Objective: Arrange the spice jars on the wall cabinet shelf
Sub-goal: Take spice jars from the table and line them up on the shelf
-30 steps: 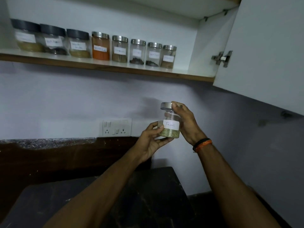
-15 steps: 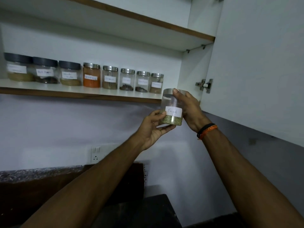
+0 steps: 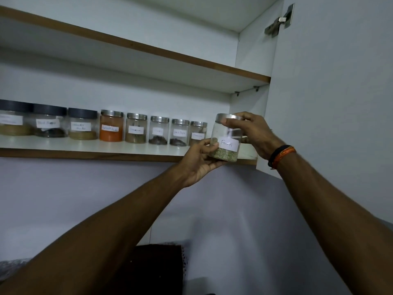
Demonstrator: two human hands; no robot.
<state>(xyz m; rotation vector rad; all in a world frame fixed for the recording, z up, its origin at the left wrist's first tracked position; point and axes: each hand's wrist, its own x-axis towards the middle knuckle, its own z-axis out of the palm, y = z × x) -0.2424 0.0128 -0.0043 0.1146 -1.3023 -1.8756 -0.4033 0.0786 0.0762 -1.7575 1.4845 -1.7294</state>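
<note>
A clear fennel jar (image 3: 225, 139) with a steel lid, a white label and green seeds at the bottom is held at the right end of the lower cabinet shelf (image 3: 85, 146). My left hand (image 3: 198, 161) cups its base and left side. My right hand (image 3: 254, 134) grips its lid and right side from behind. The jar's bottom is level with the shelf's front edge; whether it rests on the board I cannot tell. A row of several labelled spice jars (image 3: 136, 130) stands to its left, including an orange powder jar (image 3: 111, 128) and three dark-lidded jars (image 3: 49, 123).
The upper shelf (image 3: 148, 52) runs above the jar row. The open cabinet door (image 3: 331, 81) with a metal hinge (image 3: 279, 21) stands just right of my right hand. The cabinet side wall (image 3: 246, 103) closes the shelf's right end. A dark counter edge (image 3: 157, 269) lies below.
Both hands have lifted the fennel jar from chest height near the wall socket up to the shelf's right end, beside the last steel-lidded jar. The view has tilted upward.
</note>
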